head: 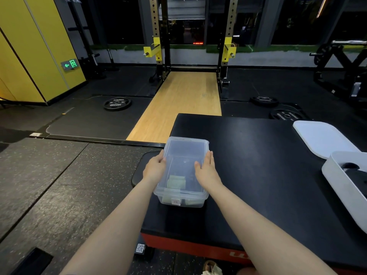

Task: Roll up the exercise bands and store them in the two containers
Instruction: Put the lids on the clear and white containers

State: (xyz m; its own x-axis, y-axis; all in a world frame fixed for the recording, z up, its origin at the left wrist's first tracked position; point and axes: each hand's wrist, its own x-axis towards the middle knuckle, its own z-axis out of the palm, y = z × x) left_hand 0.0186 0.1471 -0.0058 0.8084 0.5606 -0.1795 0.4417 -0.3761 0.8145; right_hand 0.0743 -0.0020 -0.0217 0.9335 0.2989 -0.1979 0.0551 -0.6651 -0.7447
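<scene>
surface: black padded platform (258,155) with a red side panel bearing partial white lettering, not readable. it stands on speckled rubber gym flooring (49,185). beyond it a wooden lifting strip (178,104) runs to a black and yellow power rack (158,46). weight plates (117,103) lie flat on the floor; their white lettering is too small to read. a green exit sign (70,64) with a left arrow hangs on the yellow wall.

hands: both arms extended forward. left hand (155,167) grips the left edge of the clear lidded container (182,171), fingers curled on the rim. right hand (206,169) lies against the right edge, fingers straight, thumb on the lid.

task items: rolled green bands (175,182) sit inside the clear container, near its front end. a small label on its front wall is illegible. a white container (341,181) stands open at the platform's right edge, its white lid (321,137) just behind it.

a qr sticker (140,248) is fixed below the platform.
</scene>
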